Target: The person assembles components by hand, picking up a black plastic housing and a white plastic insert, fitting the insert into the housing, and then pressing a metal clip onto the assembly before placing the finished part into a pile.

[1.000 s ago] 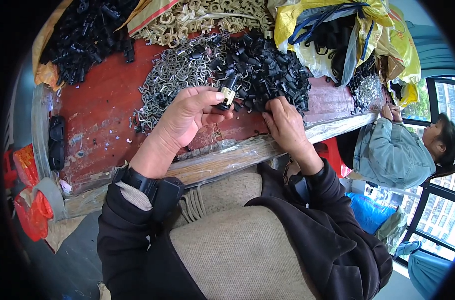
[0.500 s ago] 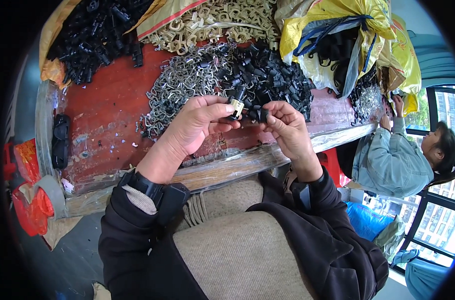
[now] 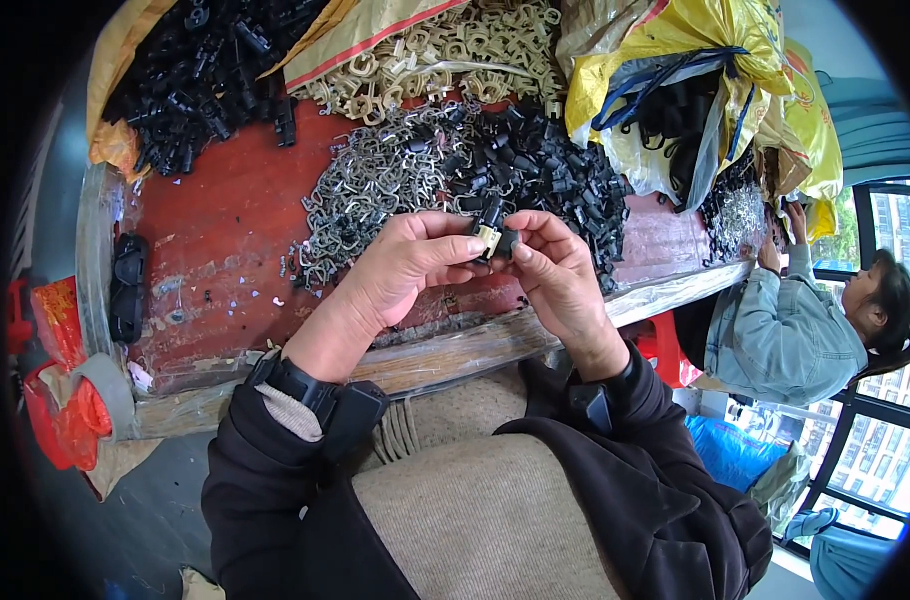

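Observation:
My left hand (image 3: 395,270) pinches a small beige and black plastic clip (image 3: 488,232) between thumb and fingers, raised above the front of the red table (image 3: 220,230). My right hand (image 3: 550,275) holds a small black plastic piece (image 3: 507,241) pressed against that clip, so both hands meet at it. Just behind them lie a heap of grey metal wire clips (image 3: 370,190) and a heap of black plastic pieces (image 3: 545,165).
A pile of beige plastic parts (image 3: 425,50) and a second black pile (image 3: 195,80) lie at the back. Yellow bags (image 3: 695,70) stand at the right rear. Another person in a denim jacket (image 3: 775,310) sits at the right. Red bags (image 3: 60,400) hang at the left.
My right hand left the black heap with a black piece and came up to the clip in my left hand. Both hands now touch at the clip.

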